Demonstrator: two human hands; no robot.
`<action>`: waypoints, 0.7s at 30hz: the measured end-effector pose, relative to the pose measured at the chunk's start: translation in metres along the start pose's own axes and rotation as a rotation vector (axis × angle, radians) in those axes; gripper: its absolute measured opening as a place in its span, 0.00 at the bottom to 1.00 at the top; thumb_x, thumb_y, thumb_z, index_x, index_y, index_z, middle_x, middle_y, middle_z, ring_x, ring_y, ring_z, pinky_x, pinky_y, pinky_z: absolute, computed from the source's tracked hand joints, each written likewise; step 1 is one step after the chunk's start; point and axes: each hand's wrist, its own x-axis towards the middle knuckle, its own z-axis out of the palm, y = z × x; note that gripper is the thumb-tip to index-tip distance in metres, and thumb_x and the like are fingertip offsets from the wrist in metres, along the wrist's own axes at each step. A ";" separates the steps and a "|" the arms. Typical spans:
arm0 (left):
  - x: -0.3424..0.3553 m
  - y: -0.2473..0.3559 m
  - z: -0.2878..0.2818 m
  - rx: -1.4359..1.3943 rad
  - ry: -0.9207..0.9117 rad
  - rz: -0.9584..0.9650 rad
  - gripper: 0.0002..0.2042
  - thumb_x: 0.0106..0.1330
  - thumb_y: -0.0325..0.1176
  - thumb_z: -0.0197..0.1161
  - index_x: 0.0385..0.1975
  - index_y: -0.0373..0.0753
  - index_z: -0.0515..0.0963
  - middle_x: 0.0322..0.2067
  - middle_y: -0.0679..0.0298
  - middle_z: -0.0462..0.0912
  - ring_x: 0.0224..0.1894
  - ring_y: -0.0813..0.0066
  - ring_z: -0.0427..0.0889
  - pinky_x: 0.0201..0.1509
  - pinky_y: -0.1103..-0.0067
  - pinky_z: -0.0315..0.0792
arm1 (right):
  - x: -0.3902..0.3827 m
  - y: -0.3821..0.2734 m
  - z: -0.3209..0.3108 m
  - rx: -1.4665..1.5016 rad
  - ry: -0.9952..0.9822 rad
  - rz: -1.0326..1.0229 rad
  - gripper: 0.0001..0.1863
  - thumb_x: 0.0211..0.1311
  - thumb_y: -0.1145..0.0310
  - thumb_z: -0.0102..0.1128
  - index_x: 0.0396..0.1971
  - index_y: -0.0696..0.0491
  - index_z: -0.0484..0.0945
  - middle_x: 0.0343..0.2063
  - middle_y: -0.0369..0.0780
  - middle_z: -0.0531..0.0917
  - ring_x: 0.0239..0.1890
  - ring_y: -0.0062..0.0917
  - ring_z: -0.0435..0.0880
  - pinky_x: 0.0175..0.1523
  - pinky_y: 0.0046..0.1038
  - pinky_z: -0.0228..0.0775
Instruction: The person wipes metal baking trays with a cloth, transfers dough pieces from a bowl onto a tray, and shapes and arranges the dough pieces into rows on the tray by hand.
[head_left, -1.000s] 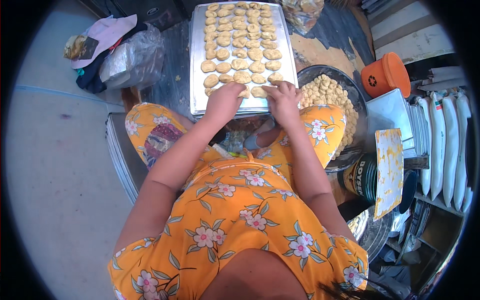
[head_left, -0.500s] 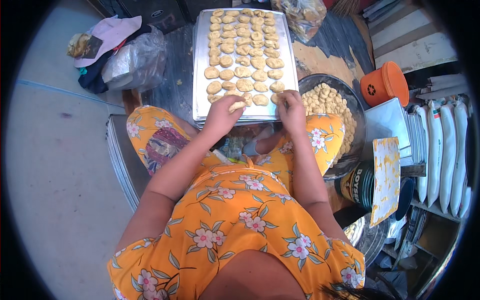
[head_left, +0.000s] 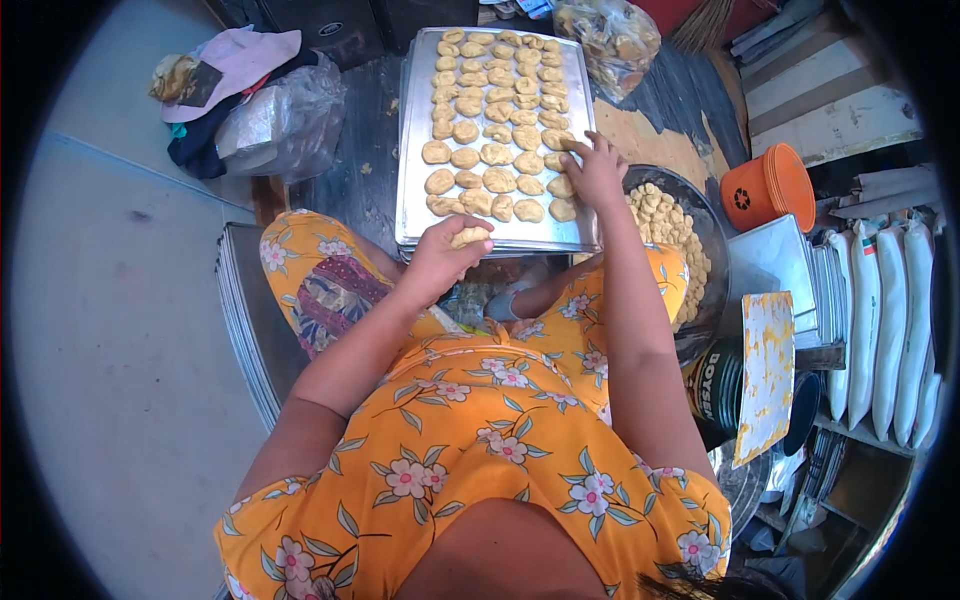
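Observation:
A metal baking tray (head_left: 416, 225) lies before my knees, covered with rows of flattened yellowish dough pieces (head_left: 498, 180). Just over its near edge, my left hand (head_left: 440, 265) is closed around a dough piece (head_left: 468, 238), its thumb resting along it. My right hand (head_left: 600, 175) reaches over the tray's right side with fingers apart. Its fingertips meet the dough pieces in the rightmost column; whether they press one is hard to make out. Beside my right knee stands a dark round basin (head_left: 722, 215) of small dough lumps (head_left: 665, 220).
An orange bucket (head_left: 765, 190), stacked metal trays (head_left: 790, 270) and white sacks (head_left: 885, 330) stand at the right. A smeared board (head_left: 765, 380) leans by a dark can (head_left: 715, 390). More trays (head_left: 245, 320) stand at my left. Clear plastic bags (head_left: 285, 120) lie far left.
My right hand has moved up from the tray's near right corner, its fingers spreading. My left hand, still holding its dough piece, has drawn slightly back toward me. The view has shifted a little.

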 end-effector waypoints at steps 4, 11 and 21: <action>-0.003 -0.004 -0.002 -0.039 -0.012 -0.016 0.11 0.63 0.29 0.67 0.44 0.39 0.79 0.27 0.72 0.77 0.24 0.88 0.73 0.21 0.90 0.63 | 0.059 0.027 0.013 0.068 -0.179 0.064 0.19 0.53 0.54 0.65 0.46 0.39 0.84 0.56 0.38 0.73 0.61 0.37 0.68 0.63 0.49 0.54; -0.011 -0.002 -0.008 -0.062 0.019 -0.011 0.10 0.63 0.29 0.66 0.43 0.38 0.79 0.26 0.72 0.77 0.23 0.88 0.72 0.21 0.90 0.63 | 0.115 0.002 0.033 -0.087 -0.087 0.058 0.20 0.52 0.59 0.66 0.47 0.45 0.83 0.45 0.48 0.78 0.50 0.42 0.77 0.57 0.36 0.70; -0.005 -0.004 -0.015 -0.585 -0.089 -0.125 0.20 0.71 0.42 0.55 0.54 0.34 0.70 0.43 0.58 0.78 0.37 0.74 0.79 0.32 0.80 0.74 | 0.100 -0.084 -0.015 0.670 -0.138 -0.108 0.26 0.51 0.62 0.70 0.52 0.50 0.79 0.48 0.47 0.77 0.51 0.37 0.79 0.56 0.34 0.71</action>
